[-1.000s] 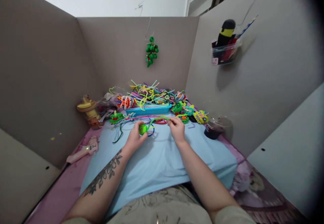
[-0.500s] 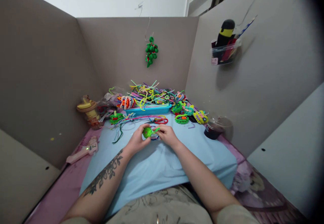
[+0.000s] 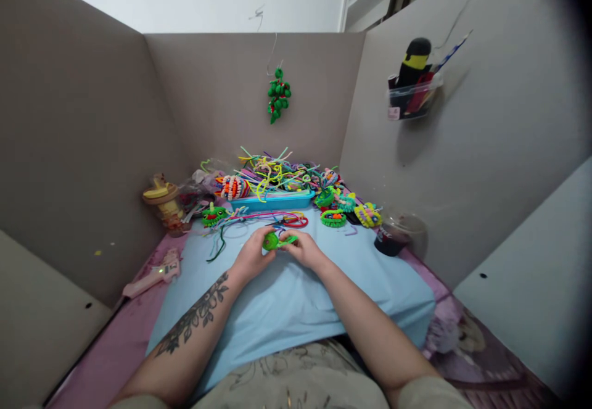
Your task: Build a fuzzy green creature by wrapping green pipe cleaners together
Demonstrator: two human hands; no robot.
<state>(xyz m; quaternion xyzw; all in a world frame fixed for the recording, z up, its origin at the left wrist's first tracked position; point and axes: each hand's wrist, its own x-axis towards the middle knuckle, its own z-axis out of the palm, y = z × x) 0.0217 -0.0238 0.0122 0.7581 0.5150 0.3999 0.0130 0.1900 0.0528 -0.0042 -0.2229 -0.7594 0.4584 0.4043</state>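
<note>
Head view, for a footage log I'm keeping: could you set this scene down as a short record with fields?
Left hand: holds a round green piece
Right hand: pinches a fuzzy green strip beside it
Beyond the hands: scissors with red handles; blue tray, many coloured fuzzy stems heaped around it
Left side: pink glue gun
Right side: dark cup
Back panel: hanging green ornament
Work surface: light blue cloth
</note>
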